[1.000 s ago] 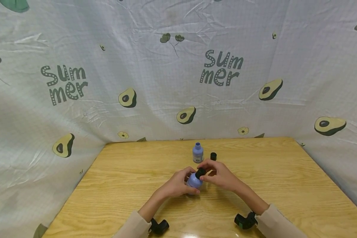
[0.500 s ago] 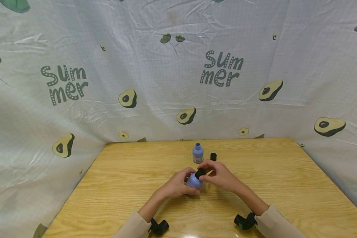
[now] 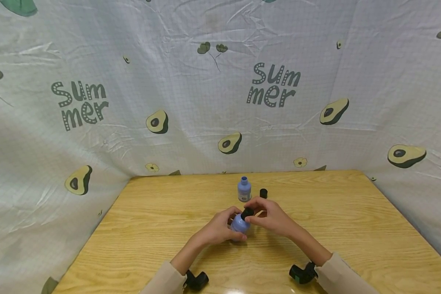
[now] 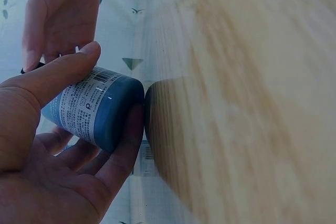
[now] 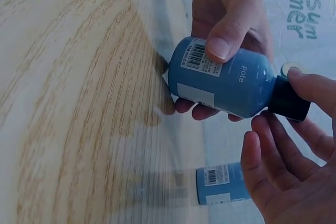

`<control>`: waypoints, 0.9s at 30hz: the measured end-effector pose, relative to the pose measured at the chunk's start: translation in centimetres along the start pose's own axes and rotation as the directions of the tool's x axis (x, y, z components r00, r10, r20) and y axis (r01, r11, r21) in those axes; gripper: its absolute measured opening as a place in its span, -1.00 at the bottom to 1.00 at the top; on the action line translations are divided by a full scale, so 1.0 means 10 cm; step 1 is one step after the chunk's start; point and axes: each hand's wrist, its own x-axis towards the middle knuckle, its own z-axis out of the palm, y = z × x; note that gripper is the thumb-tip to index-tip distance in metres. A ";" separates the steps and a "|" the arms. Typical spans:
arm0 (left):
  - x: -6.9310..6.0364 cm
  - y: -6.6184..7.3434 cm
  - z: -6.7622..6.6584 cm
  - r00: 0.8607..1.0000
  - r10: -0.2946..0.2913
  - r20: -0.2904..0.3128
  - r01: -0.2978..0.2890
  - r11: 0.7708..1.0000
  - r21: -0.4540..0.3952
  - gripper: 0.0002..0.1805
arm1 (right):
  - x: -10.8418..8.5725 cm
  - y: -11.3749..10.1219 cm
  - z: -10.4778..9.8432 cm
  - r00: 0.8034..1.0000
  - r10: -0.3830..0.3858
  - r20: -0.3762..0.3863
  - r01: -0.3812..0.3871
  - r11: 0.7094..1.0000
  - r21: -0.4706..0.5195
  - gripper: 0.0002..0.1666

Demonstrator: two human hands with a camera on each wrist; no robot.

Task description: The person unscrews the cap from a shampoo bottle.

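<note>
My left hand (image 3: 218,229) grips a blue bottle (image 3: 239,224) round its body, with the thumb over the label in the right wrist view. The bottle tilts toward the right, its base close to the wooden tabletop. On its neck sits a black cap (image 5: 289,99), which my right hand (image 3: 271,217) pinches between thumb and fingers. Whether the cap is fully screwed down I cannot tell. Behind the hands a second blue bottle (image 3: 244,190) stands upright with its mouth uncovered. To its right a second black cap (image 3: 263,193) rests on the table, partly near my right hand's fingers.
The wooden table (image 3: 161,208) runs back to a hanging cloth (image 3: 191,90) printed with avocados and lettering. Black wrist-worn devices, such as the right one (image 3: 303,272), hang beside both forearms near the front of the table.
</note>
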 end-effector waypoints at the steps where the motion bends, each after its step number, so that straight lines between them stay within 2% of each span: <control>1: 0.00 0.00 0.00 1.000 0.001 -0.001 -0.001 1.000 -0.001 -0.42 | 0.00 0.00 0.00 1.000 0.001 0.000 -0.001 1.000 0.001 -0.53; 13: 0.03 0.00 0.01 1.000 -0.002 -0.012 0.002 1.000 0.007 -0.42 | 0.01 -0.01 -0.04 0.999 -0.017 0.032 0.016 1.000 0.022 -0.56; 20: 0.03 0.00 0.01 1.000 -0.002 -0.011 0.002 1.000 0.001 -0.42 | 0.00 0.01 -0.02 1.000 -0.011 0.010 0.011 1.000 0.017 -0.49; 27: 0.02 0.01 0.01 1.000 0.003 -0.017 -0.003 1.000 0.006 -0.43 | 0.00 0.02 -0.03 1.000 0.003 0.013 -0.003 0.999 0.033 -0.55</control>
